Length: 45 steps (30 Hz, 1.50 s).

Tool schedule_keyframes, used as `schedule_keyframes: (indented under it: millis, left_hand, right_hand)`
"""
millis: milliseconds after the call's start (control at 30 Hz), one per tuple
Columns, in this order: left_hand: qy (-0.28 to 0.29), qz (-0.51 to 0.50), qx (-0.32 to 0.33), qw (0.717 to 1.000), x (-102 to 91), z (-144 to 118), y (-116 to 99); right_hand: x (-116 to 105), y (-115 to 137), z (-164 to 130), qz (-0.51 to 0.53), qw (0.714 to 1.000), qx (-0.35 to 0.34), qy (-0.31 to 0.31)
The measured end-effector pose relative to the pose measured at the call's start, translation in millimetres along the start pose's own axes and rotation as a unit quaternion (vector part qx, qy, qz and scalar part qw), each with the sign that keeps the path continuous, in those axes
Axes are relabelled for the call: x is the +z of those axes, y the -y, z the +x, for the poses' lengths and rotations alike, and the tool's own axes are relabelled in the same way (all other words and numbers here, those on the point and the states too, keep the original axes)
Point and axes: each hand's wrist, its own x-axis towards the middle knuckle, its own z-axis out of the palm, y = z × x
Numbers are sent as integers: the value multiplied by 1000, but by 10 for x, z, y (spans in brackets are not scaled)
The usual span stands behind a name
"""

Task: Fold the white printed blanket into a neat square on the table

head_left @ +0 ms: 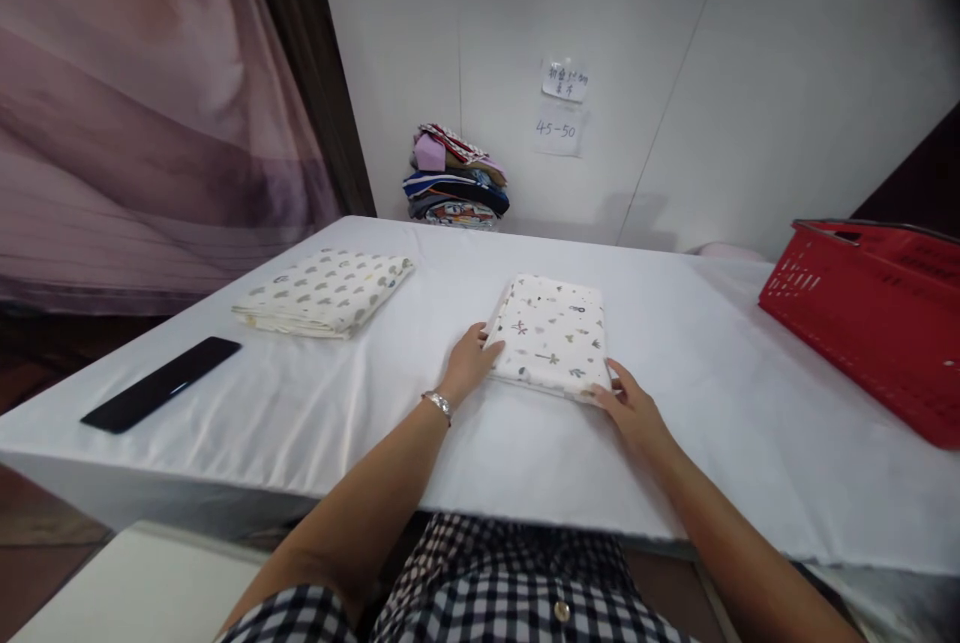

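A folded white cloth [551, 333] with small grey and brown prints lies flat on the table in front of me. My left hand [471, 359] grips its left edge near the front corner, thumb on top and fingers partly hidden beneath. At the front right corner, my right hand [628, 407] pinches the cloth the same way, with the thumb over the edge. To the left lies a second folded cloth [326, 291], cream with grey-green prints, which neither hand touches.
The table [420, 403] has a white cover. A dark phone-like slab [163, 383] lies near its left edge. On the right stands a red plastic basket [870, 323]. Stacked fabrics [457, 183] are by the wall at the back, left of two paper notes [561, 128]. A pinkish curtain [142, 103] hangs at left.
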Motion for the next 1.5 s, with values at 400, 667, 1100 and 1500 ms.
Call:
schedule_keyframes:
  millis: [400, 667, 1100, 1500]
  left_hand:
    - [3, 164, 343, 925, 10, -324, 130]
    - [0, 189, 341, 921, -91, -292, 143]
    - [45, 51, 191, 979, -270, -130, -68]
    - [14, 82, -15, 996, 1, 549, -271]
  right_hand:
    - [45, 10, -46, -206, 973, -106, 20]
    - [41, -61, -32, -298, 950, -91, 6]
    - [-281, 54, 46, -290, 944, -108, 110]
    - [367, 433, 753, -298, 916, -248, 108]
